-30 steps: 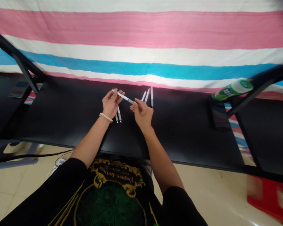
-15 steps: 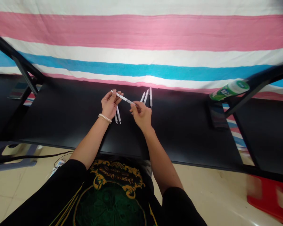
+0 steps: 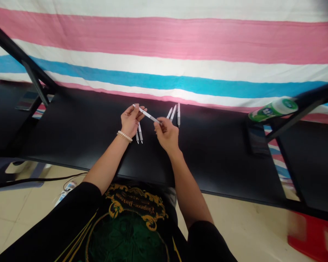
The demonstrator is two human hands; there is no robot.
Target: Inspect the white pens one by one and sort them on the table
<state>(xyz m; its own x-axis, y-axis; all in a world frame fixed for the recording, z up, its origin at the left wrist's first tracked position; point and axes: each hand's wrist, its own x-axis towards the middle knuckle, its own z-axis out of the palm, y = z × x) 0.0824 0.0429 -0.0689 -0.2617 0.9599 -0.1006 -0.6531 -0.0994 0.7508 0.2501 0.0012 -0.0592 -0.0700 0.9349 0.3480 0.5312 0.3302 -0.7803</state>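
Observation:
A white pen with a grey grip [image 3: 147, 114] is held slanting above the table, between both hands. My left hand [image 3: 129, 119], with a beaded bracelet at its wrist, pinches the pen's upper left end. The fingertips of my right hand [image 3: 168, 134] are closed on its lower right end, partly hiding the tip. Below my left hand lie two similar pens [image 3: 140, 134], their upper parts covered by the hand. Beyond my right hand three more white pens [image 3: 178, 114] rest on the table, two of them partly hidden by the hand.
The black table [image 3: 213, 156] reaches up to a striped cloth [image 3: 164, 40] at the back. At the right a green and white canister [image 3: 272, 110] stands near a black metal bar [image 3: 287, 118]. A dark phone-like slab [image 3: 27, 100] lies far left. A red stool [image 3: 311, 233] is at lower right.
Both hands keep hold of the pen in nearly the same pose. The whole view has shifted and tilted slightly, so things appear a little further right.

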